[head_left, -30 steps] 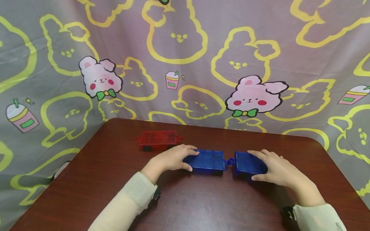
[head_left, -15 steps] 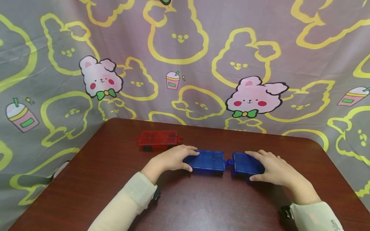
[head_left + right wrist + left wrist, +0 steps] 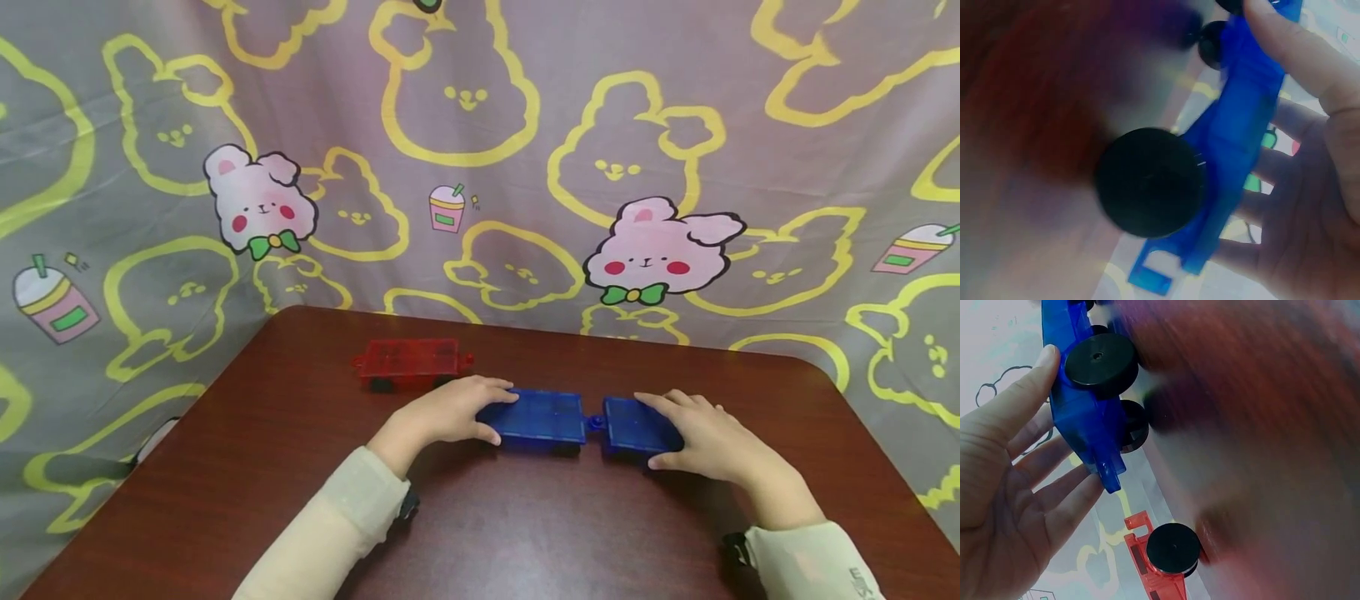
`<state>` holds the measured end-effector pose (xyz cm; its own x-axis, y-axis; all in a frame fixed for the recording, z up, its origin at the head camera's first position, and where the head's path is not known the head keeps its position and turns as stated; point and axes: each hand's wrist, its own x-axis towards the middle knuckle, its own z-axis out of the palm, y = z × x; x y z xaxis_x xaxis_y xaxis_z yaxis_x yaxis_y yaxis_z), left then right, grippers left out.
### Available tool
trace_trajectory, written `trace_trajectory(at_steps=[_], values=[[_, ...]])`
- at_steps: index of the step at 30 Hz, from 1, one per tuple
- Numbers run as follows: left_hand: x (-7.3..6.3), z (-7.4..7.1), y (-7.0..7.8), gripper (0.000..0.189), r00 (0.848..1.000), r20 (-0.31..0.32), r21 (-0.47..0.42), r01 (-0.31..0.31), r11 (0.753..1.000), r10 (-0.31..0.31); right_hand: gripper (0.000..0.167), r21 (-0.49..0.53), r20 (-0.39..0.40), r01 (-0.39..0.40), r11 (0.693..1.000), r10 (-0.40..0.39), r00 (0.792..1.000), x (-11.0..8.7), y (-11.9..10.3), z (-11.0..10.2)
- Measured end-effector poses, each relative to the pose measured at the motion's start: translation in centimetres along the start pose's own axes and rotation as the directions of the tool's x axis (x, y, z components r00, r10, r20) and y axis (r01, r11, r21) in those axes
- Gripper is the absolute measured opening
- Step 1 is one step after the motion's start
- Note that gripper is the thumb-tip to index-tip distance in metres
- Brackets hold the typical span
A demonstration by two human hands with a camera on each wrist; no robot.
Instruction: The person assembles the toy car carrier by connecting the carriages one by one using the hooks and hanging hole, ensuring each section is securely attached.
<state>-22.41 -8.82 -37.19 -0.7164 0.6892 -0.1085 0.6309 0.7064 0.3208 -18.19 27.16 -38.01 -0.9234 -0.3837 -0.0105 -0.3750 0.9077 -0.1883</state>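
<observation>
Two see-through blue toy wagons stand end to end on the brown table. My left hand (image 3: 450, 412) grips the left blue wagon (image 3: 540, 417) by its outer end, thumb on the near side and fingers on the far side. The right blue wagon (image 3: 637, 425) is held the same way by my right hand (image 3: 712, 437). Between them, their blue coupling parts (image 3: 595, 422) overlap in the head view. Black wheels (image 3: 1104, 365) show under the left wagon in the left wrist view; a larger black wheel (image 3: 1150, 181) shows on the right wagon in the right wrist view.
A red toy wagon (image 3: 412, 358) with black wheels stands behind my left hand, a coupling at each end. The brown table (image 3: 525, 525) reaches back to a grey curtain (image 3: 517, 192) printed with rabbits and drink cups.
My right hand has shifted slightly left with the right blue wagon, narrowing the gap between the two blue wagons. The left hand, left wagon and red wagon have stayed put.
</observation>
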Motion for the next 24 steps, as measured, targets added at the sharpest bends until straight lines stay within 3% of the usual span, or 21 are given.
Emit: trace_trajectory(at_steps=[8,14,19,24], values=[[0.1,0.2,-0.3,0.067,1.0,0.0,0.011,-0.013,1.0,0.013,0.088,0.226,0.077,0.029,0.974,-0.047,0.996,1.4,-2.6,-1.0],[-0.3,-0.6,-0.9,0.071,0.999,-0.042,-0.049,-0.023,0.999,0.021,0.085,0.299,0.062,0.069,0.952,-0.091,0.994,3.2,-5.2,-1.2],[-1.5,-2.4,-2.8,0.07,0.992,-0.126,-0.087,0.013,0.996,-0.024,0.082,0.336,0.035,0.106,0.936,-0.125,0.992,4.6,-7.1,-1.0],[-3.0,-3.6,-6.0,0.067,0.976,-0.196,-0.097,0.08,0.992,-0.098,0.081,0.351,0.044,0.117,0.929,-0.141,0.989,5.8,-8.4,0.0]])
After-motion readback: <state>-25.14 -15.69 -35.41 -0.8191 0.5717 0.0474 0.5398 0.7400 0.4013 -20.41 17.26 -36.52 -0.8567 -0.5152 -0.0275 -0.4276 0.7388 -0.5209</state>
